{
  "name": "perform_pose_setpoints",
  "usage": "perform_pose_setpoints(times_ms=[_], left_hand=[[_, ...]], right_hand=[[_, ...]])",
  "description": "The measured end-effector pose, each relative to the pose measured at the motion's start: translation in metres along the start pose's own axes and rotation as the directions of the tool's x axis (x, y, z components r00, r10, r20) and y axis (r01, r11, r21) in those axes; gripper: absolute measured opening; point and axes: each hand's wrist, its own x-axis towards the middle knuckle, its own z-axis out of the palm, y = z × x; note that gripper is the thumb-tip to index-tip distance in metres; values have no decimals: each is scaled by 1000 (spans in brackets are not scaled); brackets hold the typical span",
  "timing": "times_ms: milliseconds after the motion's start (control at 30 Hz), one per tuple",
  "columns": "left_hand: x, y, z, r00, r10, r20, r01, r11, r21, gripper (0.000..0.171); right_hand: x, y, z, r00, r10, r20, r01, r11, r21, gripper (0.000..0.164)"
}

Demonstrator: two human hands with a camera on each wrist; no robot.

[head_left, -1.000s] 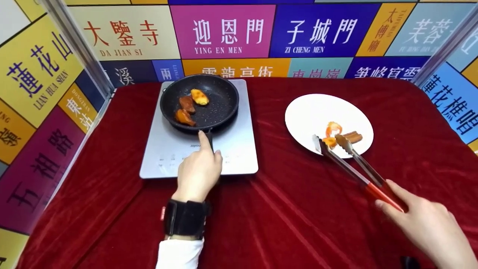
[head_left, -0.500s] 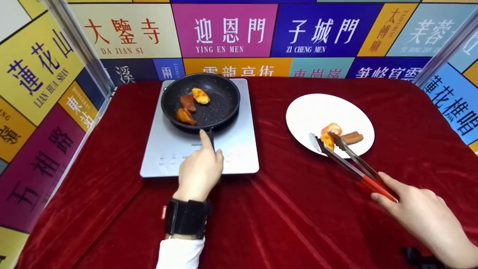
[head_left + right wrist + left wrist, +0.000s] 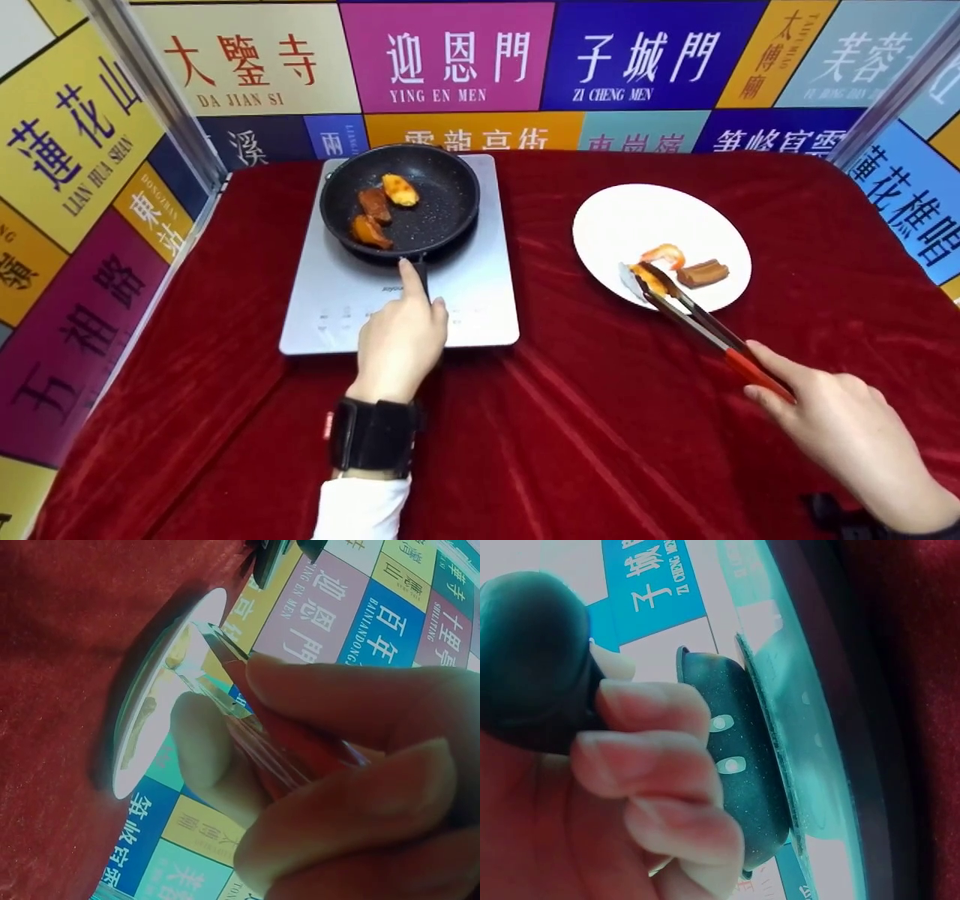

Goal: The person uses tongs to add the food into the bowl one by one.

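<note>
My left hand (image 3: 401, 341) grips the black handle of a frying pan (image 3: 442, 214), index finger stretched along it toward the rim. The left wrist view shows fingers curled around the thick handle (image 3: 532, 660). In the pan lie a yellow browned piece (image 3: 400, 190), a brown piece (image 3: 374, 205) and an orange-brown piece (image 3: 370, 232). My right hand (image 3: 847, 427) holds red-handled metal tongs (image 3: 701, 326). Their tips straddle a yellow-brown food piece (image 3: 649, 277) on a white plate (image 3: 630, 217). Beside it are an orange-and-white shrimp (image 3: 670, 255) and a ridged brown strip (image 3: 703, 274).
Under the pan is a silver induction cooker (image 3: 480, 315) on a dark red velvet cloth (image 3: 540, 420). Colourful printed panels (image 3: 450, 60) enclose the back and sides. A black object (image 3: 825, 510) shows by the right wrist.
My right hand has moved slightly left, and the tongs' tips have drawn together around the yellow-brown piece, which has shifted a little. The left hand and pan stay put.
</note>
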Motion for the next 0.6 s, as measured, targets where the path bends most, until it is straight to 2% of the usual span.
perform_pose_setpoints(times_ms=[100, 233, 400, 500, 567, 600], left_hand=[[0, -1, 0, 1000, -2, 0, 2, 1000, 2, 67], [1, -1, 1, 1000, 3, -17, -3, 1000, 3, 67], [1, -1, 1, 1000, 3, -31, -3, 1000, 0, 67], [1, -1, 1, 1000, 2, -27, -2, 1000, -5, 67], [1, -1, 1, 1000, 2, -22, -3, 1000, -8, 67], [1, -1, 1, 1000, 2, -21, -2, 1000, -8, 67]], right_hand=[[2, 3, 1, 1000, -9, -1, 9, 1000, 12, 52], [4, 10, 0, 999, 19, 47, -22, 998, 51, 54], [5, 23, 0, 992, 58, 115, -77, 983, 168, 56], [5, 32, 3, 980, 87, 181, -137, 947, 291, 56], [5, 38, 7, 968, 102, 229, -188, 901, 390, 55], [6, 41, 9, 959, 111, 261, -222, 868, 445, 55]])
